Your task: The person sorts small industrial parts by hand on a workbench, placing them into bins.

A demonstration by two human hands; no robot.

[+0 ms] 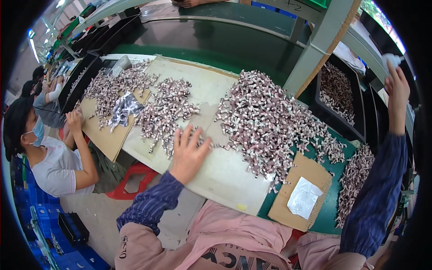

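Resting flat on the pale board (pixel 225 175), the left hand (pixel 188 153) has fingers spread and open, fingertips at the edge of a small cluster of parts (pixel 164 114); nothing gripped, palm down, likely to rake or hold a few pieces in place. Right hand (pixel 397 87) raised high at the far right, closed around a small white bottle (pixel 390 58), held clear of the bench. Parts: tiny, stubby, mauve-brown and whitish, all alike, too small to make out further. Largest pile (pixel 265 121) sits mid-bench between the two hands, spilling onto the green surface (pixel 333 198); a narrower strip of them lies along the right edge. A black bin (pixel 355 130) beyond holds more. A cardboard sheet (pixel 302 191) with a clear plastic bag (pixel 303 198) lies at the near edge, within easy reach. A seated person (pixel 49 157) on the left works another heap (pixel 108 87) on cardboard, crumpled bag (pixel 123 110) beside.
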